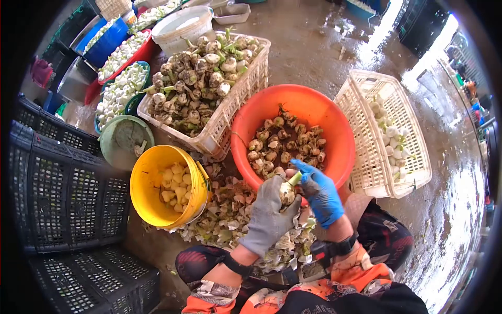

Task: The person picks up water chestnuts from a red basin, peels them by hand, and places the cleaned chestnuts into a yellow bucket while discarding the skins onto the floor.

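A soiled garlic bulb (287,193) with a short green stem sits in my left hand (268,213), whose grey-gloved fingers are wrapped round it. My right hand (320,194), in a blue glove, is at the stem side of the bulb, with a red-handled tool (304,202) partly showing in its grip. Just beyond both hands stands an orange basin (342,136) with many dirty bulbs inside. Peelings (230,209) lie in a heap below and left of my hands.
A yellow bucket (144,183) of pale bulbs stands left. Behind it is a white crate (261,68) heaped with dirty bulbs. Another white crate (366,136) holds cleaner bulbs at right. Black crates (73,199) line the left edge. The floor (308,47) looks wet.
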### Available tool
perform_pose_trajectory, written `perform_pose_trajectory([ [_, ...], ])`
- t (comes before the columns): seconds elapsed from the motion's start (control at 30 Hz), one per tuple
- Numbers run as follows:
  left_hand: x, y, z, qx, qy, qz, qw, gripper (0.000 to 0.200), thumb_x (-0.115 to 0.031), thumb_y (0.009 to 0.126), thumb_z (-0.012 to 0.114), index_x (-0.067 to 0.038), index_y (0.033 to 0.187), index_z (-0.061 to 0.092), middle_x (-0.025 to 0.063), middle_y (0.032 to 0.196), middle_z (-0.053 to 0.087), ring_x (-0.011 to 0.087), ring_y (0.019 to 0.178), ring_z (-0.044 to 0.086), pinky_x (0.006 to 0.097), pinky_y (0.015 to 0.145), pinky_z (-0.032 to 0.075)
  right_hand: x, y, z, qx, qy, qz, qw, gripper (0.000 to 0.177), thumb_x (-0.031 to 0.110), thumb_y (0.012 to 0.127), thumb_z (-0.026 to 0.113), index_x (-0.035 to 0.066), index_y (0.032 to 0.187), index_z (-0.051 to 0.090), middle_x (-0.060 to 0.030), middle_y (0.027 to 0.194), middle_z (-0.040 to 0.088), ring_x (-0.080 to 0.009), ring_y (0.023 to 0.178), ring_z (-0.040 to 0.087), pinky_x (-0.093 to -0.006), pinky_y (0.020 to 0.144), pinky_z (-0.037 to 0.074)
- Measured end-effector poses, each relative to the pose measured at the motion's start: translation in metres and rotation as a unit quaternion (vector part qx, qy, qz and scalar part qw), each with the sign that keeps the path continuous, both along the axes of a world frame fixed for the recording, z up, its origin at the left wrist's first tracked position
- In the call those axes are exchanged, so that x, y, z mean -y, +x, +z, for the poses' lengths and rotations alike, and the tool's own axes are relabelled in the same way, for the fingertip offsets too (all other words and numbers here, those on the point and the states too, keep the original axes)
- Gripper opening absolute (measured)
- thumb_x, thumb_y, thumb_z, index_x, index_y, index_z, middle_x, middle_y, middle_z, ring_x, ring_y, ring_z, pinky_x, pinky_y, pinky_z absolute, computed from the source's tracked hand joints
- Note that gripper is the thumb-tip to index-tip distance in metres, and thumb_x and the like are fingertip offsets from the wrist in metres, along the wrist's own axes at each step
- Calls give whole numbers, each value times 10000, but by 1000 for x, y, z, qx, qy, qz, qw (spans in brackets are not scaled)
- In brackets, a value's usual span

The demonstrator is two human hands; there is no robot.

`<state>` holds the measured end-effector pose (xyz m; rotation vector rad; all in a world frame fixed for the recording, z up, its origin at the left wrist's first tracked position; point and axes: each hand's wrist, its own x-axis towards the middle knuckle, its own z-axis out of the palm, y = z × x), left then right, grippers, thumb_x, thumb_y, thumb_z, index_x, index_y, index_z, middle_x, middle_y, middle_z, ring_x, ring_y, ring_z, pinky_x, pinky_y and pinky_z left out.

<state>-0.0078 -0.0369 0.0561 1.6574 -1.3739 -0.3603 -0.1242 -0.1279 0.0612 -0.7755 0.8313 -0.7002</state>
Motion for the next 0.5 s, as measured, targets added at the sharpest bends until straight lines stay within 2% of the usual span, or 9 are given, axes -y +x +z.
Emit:
perform_pose_trajectory([
  [0.07, -5, -1, 8, 24, 32, -10, 999, 654, -139, 734, 745, -5, 1299, 442, 209, 1169, 560, 381, 1088, 541, 424, 905, 460, -29, 17, 3, -90, -56, -39, 994, 563, 206, 892, 696, -38, 1349, 476, -28, 1088, 629, -75, 939, 542, -228, 869, 448],
  [0.13, -11, 1, 9, 20, 21, -7, 1000, 729, -109, 711, 744, -11, 1341, 390, 193, 1214, 533, 373, 1133, 506, 427, 941, 443, -44, 28, 3, -96, -135, -102, 981, 562, 213, 908, 676, -42, 1360, 460, -22, 1111, 614, -74, 967, 534, -230, 885, 445],
  [0.2, -15, 4, 12, 8, 16, -14, 1000, 738, -97, 698, 746, -13, 1344, 399, 180, 1200, 546, 368, 1134, 507, 421, 946, 445, -51, 21, 10, -115, -150, -90, 978, 549, 178, 924, 653, -41, 1378, 437, -30, 1156, 602, -82, 981, 538, -233, 900, 442],
  [0.27, -17, 9, 11, -1, -42, -35, 998, 717, -84, 673, 783, -8, 1311, 465, 190, 1161, 579, 336, 1086, 578, 380, 935, 464, -50, 9, 13, -88, -169, -24, 981, 564, 161, 932, 637, -27, 1408, 400, -46, 1206, 583, -88, 1025, 535, -241, 936, 431],
  [0.3, -18, 10, 12, -5, -45, -34, 998, 717, -84, 673, 783, -8, 1311, 465, 190, 1161, 579, 336, 1086, 578, 380, 935, 464, -50, 7, 17, -98, -199, -7, 975, 558, 107, 944, 603, -15, 1432, 362, -68, 1286, 554, -95, 1090, 520, -252, 968, 418],
  [0.4, -20, 15, 13, -87, 6, -35, 996, 706, -76, 705, 792, -7, 1326, 464, 147, 1137, 600, 277, 1076, 601, 346, 934, 475, -50, 2, 20, -96, -285, 23, 953, 550, 54, 947, 571, -12, 1442, 341, -97, 1385, 494, -112, 1157, 501, -264, 990, 407],
  [0.43, -20, 18, 12, -168, 20, -72, 983, 708, -57, 717, 790, -7, 1339, 455, 125, 1126, 602, 245, 1042, 615, 330, 917, 488, -49, 1, 22, -103, -308, 26, 945, 552, -20, 927, 551, -16, 1438, 343, -119, 1450, 432, -131, 1190, 496, -268, 1006, 392],
  [0.47, -20, 21, 12, -248, 36, -109, 962, 711, -37, 729, 788, -8, 1352, 445, 102, 1114, 603, 214, 1009, 629, 315, 900, 501, -48, -2, 23, -104, -308, 26, 945, 552, -20, 927, 551, -16, 1438, 343, -119, 1450, 432, -131, 1190, 496, -268, 1006, 392],
  [0.5, -24, 23, 40, -540, 115, -177, 815, 638, -120, 811, 736, -2, 1361, 435, 95, 1125, 599, 187, 913, 651, 292, 820, 529, -46, -6, 23, -120, -348, 28, 929, 558, -43, 914, 546, -16, 1435, 349, -125, 1455, 426, -135, 1190, 501, -275, 1011, 390],
])
